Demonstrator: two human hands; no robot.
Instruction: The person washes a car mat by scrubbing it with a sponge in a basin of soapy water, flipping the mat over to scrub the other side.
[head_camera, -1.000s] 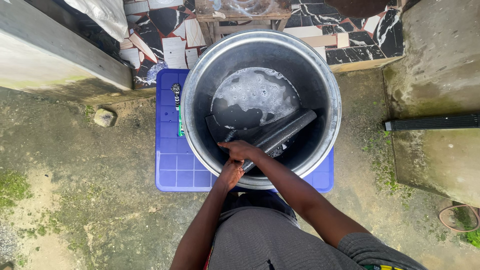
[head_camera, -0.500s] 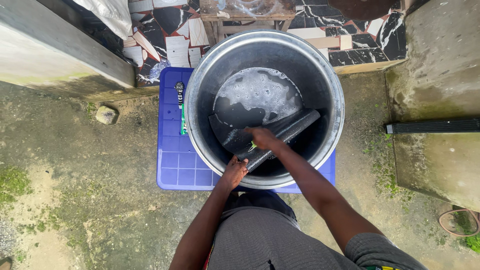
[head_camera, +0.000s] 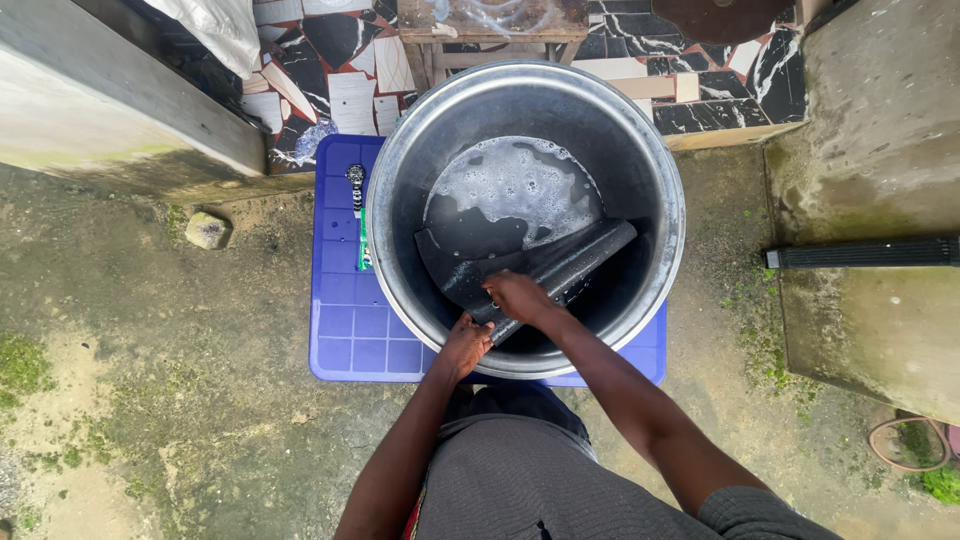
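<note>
I look straight down into a large round grey metal basin (head_camera: 640, 150) that sits on a blue square-gridded plastic crate (head_camera: 345, 320). Soapy water (head_camera: 515, 185) pools in the far half of the basin floor. A black rectangular rubber mat (head_camera: 560, 262), partly curled, leans slantwise inside, its near end at the rim closest to me. My left hand (head_camera: 466, 343) is closed around that near end, pinning it against the rim. My right hand (head_camera: 515, 296) lies on top of the mat; I cannot tell whether its fingers are clenched on anything. Half a second ago it sat farther up the mat; now it has slid back toward my left hand, which reads as one scrubbing stroke along the wet surface.
</note>
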